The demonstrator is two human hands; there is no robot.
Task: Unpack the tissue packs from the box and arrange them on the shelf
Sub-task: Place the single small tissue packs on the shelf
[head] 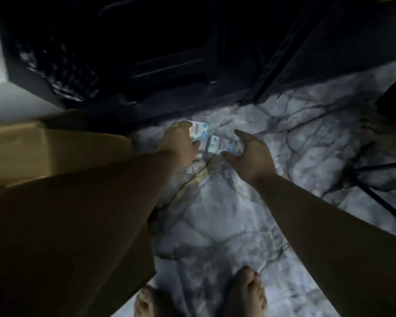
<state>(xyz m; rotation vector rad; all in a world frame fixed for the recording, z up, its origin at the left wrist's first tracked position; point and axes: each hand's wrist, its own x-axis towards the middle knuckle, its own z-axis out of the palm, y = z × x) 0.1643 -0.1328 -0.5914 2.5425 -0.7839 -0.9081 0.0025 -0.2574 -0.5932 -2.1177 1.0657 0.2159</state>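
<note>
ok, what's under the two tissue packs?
Both tissue packs appear to lie on the marble-patterned floor, in front of the dark shelf unit. The left hand covers one pack's near edge, so contact there isn't visible. The right hand is open beside the other.

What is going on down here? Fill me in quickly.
A person is bent over a marble-patterned floor beside a cardboard box. Two small tissue packs lie on the floor in front of a dark shelf unit. The left hand rests on the farther pack, while the right hand is open around the nearer pack, not yet closed on it. Neither pack is on the shelf.
</note>
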